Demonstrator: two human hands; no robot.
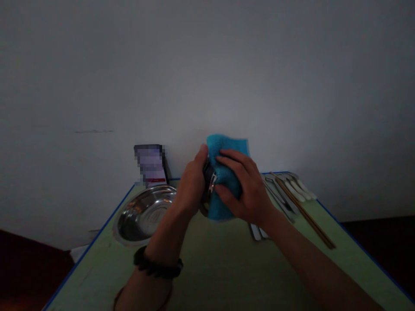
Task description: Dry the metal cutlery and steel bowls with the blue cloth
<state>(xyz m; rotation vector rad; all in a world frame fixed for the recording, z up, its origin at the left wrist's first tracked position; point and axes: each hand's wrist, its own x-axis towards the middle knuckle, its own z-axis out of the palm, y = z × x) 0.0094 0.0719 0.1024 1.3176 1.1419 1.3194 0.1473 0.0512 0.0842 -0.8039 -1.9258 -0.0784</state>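
Above the middle of the table, my left hand [191, 185] is closed around the side of a small, shiny metal bowl [207, 196], its thumb pointing up. A bright blue cloth [227, 144] covers the right side of the bowl. With fingers bent and spread over it, my right hand [251, 185] presses the cloth against the metal. Much of the bowl is hidden behind the cloth and both hands.
On the green table [227, 272] with blue edging, a wide steel basin [129, 224] stands left. Behind it a phone [152, 162] leans on the wall. At right lie wooden chopsticks [308, 216], white-handled cutlery [296, 190] and several metal utensils [275, 194].
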